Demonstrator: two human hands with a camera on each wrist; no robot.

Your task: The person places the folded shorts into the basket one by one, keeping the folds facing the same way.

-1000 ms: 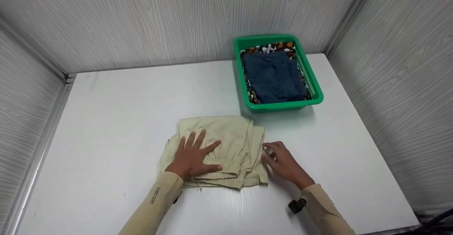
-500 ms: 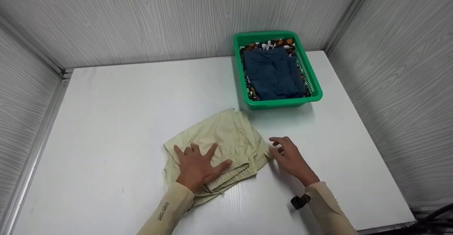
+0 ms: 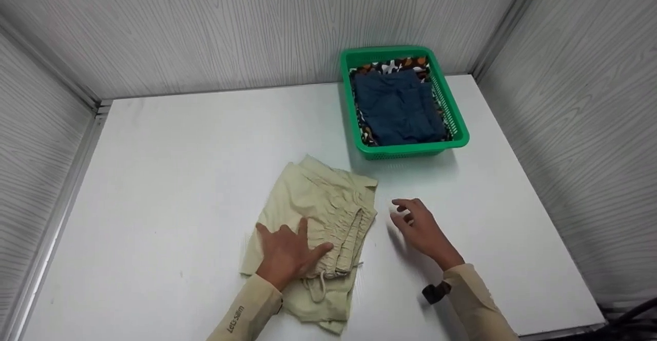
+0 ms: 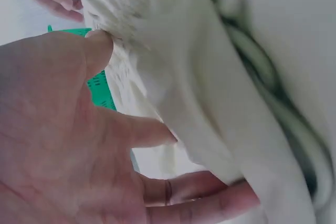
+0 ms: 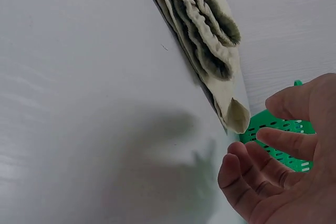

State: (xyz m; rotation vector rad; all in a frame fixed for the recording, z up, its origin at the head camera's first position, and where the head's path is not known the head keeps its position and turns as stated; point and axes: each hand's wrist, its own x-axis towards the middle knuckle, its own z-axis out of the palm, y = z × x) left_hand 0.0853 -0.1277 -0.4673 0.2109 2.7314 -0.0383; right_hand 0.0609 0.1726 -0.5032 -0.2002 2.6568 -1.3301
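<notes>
Folded beige pants with a gathered elastic waistband and a drawstring lie turned at an angle on the white table. My left hand rests on them with fingers spread; in the left wrist view the tips of two fingers are hidden by the cloth. To the right of the pants, my right hand hovers over the table, fingers loosely bent, holding nothing. The right wrist view has this hand apart from the layered edge of the pants.
A green plastic basket stands at the back right of the table. In it a folded navy garment lies on patterned cloth. Wood-grain panels rise behind and at both sides.
Under my left hand the pants have turned on the table, their waistband swinging from the front edge round to the right. My right hand has come away from the cloth, slightly rightward.
</notes>
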